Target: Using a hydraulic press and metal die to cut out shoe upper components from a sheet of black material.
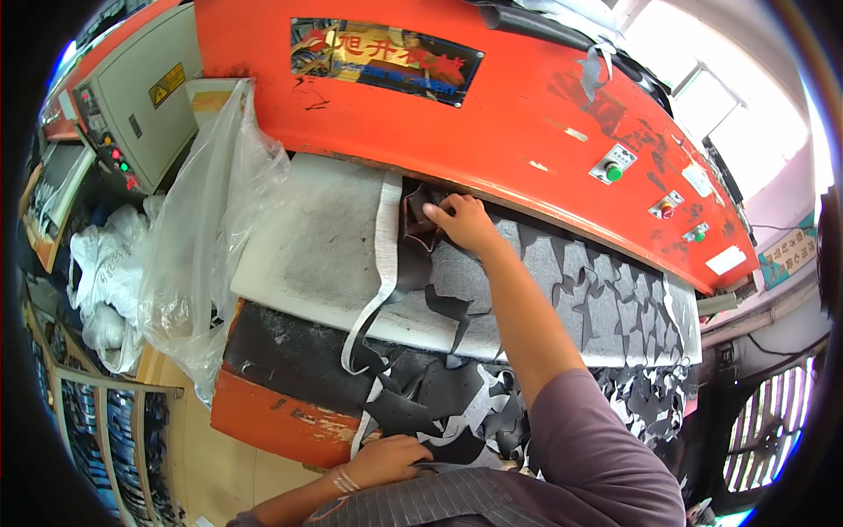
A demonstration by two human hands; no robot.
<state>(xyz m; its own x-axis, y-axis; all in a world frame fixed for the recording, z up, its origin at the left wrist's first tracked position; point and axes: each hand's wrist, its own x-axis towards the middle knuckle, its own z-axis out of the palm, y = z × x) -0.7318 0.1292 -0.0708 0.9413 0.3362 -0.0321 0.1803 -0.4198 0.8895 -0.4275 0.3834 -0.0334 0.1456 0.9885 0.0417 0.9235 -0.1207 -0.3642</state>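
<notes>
My right hand reaches far over the pale cutting bed, its thumb and fingers closed on the edge of a dark cutting die. This die has thin upright walls in an irregular outline and stands at the end of the dark sheet material, close under the orange press beam. Beside the die a pale ragged strip hangs down over the bed's near edge. Close to my body, my left hand lies with fingers loosely extended on dark scraps, holding nothing visible.
Star-like cut-outs leave a web of dark waste across the bed's right side. Green and red buttons sit on the beam. A clear plastic bag hangs at the left, near a grey control cabinet. An orange ledge runs along the near side.
</notes>
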